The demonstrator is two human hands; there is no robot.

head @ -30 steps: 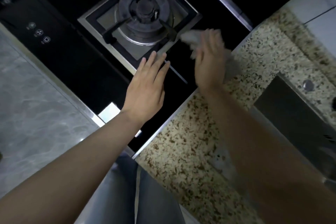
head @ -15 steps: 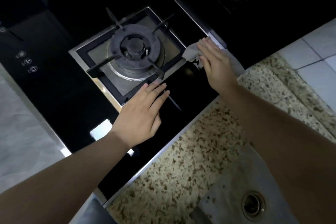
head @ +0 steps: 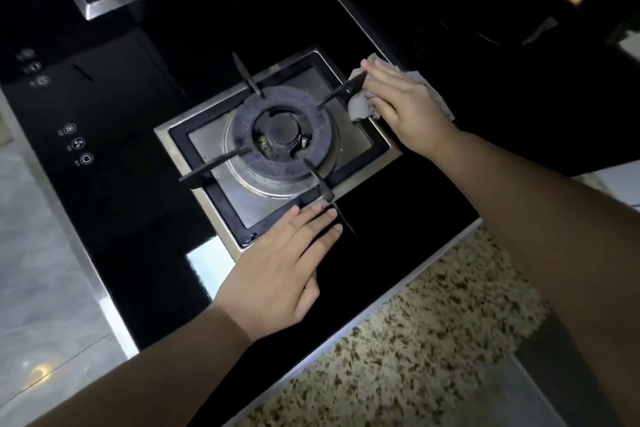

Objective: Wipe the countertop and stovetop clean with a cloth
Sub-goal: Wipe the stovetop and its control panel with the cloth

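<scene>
Head view: the cloth (head: pixel 362 107) lies bunched at the far right corner of the burner frame (head: pixel 375 146), on the black glass stovetop (head: pixel 398 204).
Cloth: grey and crumpled, pinned under the right hand (head: pixel 405 104); one grate prong (head: pixel 343 88) crosses in front of it.
Right hand fingers: fairly straight and close together, pressing down on the cloth, thumb tucked against its near edge.
Left hand: the left hand (head: pixel 277 274) rests flat on the glass at the frame's near corner, fingers straight and together, holding nothing.
Burner: the burner (head: pixel 282 135) sits in the middle, its ring looking grimy.
Countertop: the speckled countertop (head: pixel 415 340) lies near right, beside the stovetop's metal edge.
Risk: the cloth could snag on the prong and shift the grate if the wipe runs inward.
Risk: the corner under the prong may be missed, since the bunched cloth covers little surface.
</scene>
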